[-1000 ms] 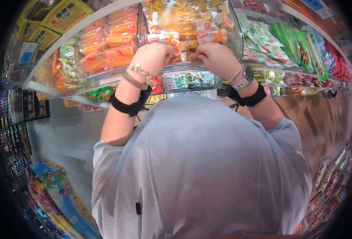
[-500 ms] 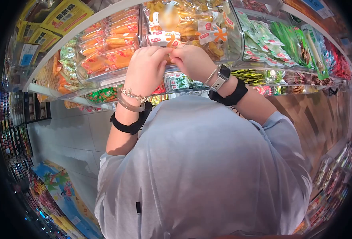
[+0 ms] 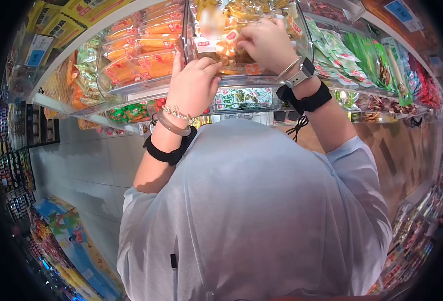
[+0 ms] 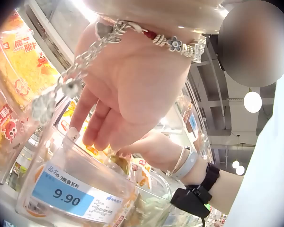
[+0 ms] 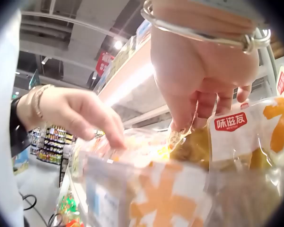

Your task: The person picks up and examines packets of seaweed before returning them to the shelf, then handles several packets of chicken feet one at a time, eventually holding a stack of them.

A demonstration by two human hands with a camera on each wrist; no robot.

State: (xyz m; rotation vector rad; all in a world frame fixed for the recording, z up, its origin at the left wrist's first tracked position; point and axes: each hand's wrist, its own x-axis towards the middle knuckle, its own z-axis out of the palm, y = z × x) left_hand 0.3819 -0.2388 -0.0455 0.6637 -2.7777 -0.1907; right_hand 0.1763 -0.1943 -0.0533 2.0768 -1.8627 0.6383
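Observation:
My left hand (image 3: 194, 88) lies over the front rim of a clear bin (image 3: 241, 75), fingers loosely extended. In the left wrist view its fingers (image 4: 98, 125) hang beside the bin's wall, near a 9.90 price label (image 4: 68, 196), holding nothing visible. Farther right, my right hand (image 3: 269, 45) is over the same bin, with thumb and fingers pinching a corner of a clear packet (image 3: 227, 45) with orange print. In the right wrist view the pinched corner is under the right hand (image 5: 206, 71), beside a white-labelled packet (image 5: 232, 142); the fingertips are partly hidden.
Orange packets (image 3: 156, 62) fill the bin on the left, green and white packets (image 3: 331, 55) the one on the right. Yellow packs (image 3: 88, 10) lie at the upper left. A lower shelf holds green and white packs (image 3: 244, 99).
The hands, close together half a second ago, have separated. My right hand has moved right and farther into the bin; my left has shifted slightly right, its fingers more spread.

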